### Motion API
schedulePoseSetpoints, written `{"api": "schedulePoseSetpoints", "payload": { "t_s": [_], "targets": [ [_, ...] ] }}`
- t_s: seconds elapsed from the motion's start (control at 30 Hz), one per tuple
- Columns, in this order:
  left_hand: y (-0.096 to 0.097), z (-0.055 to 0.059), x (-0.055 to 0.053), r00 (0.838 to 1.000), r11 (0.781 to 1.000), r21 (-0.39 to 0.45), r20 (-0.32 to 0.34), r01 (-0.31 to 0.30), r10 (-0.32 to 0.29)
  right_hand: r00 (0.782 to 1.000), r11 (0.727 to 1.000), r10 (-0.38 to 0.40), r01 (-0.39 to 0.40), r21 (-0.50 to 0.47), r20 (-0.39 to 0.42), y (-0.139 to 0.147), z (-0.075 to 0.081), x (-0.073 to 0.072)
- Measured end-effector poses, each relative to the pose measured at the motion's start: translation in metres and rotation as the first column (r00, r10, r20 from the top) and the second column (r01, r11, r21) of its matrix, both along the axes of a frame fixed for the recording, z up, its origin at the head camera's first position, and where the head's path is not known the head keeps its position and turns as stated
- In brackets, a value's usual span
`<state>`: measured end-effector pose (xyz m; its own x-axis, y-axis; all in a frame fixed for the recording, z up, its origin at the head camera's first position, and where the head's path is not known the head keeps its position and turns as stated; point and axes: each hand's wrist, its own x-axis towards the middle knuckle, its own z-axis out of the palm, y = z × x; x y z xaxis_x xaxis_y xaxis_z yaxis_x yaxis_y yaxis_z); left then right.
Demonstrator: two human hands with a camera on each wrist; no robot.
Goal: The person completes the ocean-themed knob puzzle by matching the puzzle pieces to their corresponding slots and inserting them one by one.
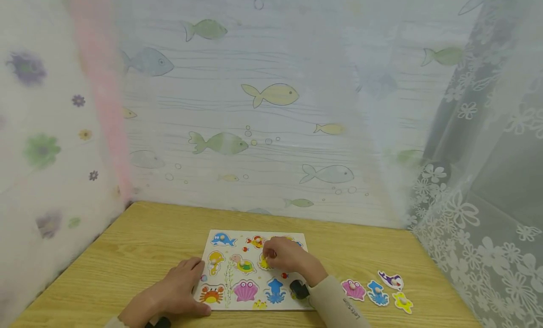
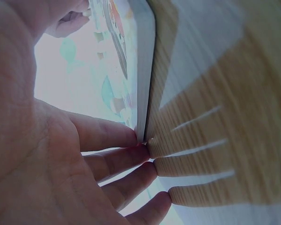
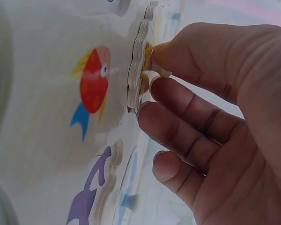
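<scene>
A wooden peg puzzle board with sea animals lies on the table. My right hand is over its right half and pinches the small wooden knob of a yellow puzzle piece between thumb and fingers. In the head view, this hand partly hides the yellow piece. My left hand rests at the board's left edge, fingers extended, fingertips touching the edge and the table. A blue whale piece, a seahorse piece and a turtle piece sit in the board.
Right of the board lie loose knobbed pieces: a pink shell, a blue squid, a purple dolphin-like piece and a yellow starfish. Fish-patterned curtains hang behind the wooden table.
</scene>
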<state>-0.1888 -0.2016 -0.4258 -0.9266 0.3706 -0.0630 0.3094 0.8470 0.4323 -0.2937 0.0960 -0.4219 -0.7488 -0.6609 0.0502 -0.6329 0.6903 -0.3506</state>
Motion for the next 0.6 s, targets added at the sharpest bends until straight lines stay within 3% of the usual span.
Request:
{"api": "schedulePoseSetpoints", "payload": {
  "t_s": [0.6],
  "targets": [
    [-0.0011,-0.0003,-0.0002,1.0,1.0,-0.016,-0.003,0.005,-0.005,1.0,1.0,0.001,-0.001,0.005,0.012,-0.0027,-0.0044,-0.0035]
  ]
}}
